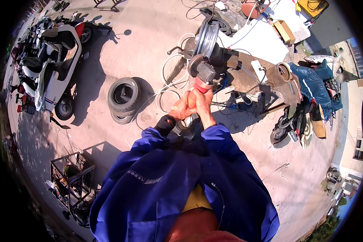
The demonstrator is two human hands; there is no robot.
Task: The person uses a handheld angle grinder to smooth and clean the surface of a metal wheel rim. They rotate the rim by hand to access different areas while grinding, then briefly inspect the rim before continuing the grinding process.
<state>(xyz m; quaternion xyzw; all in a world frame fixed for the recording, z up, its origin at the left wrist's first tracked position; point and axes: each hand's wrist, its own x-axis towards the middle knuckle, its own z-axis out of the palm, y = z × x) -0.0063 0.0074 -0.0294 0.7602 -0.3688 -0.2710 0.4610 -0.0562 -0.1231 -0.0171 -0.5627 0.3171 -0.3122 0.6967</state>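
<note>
Both my hands are wrapped round the red body of an angle grinder (206, 73). My left hand (181, 109), with a black band at the wrist, closes on it from the left, and my right hand (204, 105) closes beside it. The grinder's grey head and round disc sit at the near lower edge of a silver metal wheel rim (207, 38). Whether the disc touches the rim I cannot tell. The rim stands on edge at the workbench, by a dark metal fixture with a handle (174, 50).
A metal-topped workbench (246, 66) extends right, bearing a white power strip (258, 71) and a brown cylinder (281, 74). Pale hose (165, 76) loops on the ground left of it. Two stacked tires (124, 97), a white scooter (62, 68) and a metal-frame cart (71, 177) stand left.
</note>
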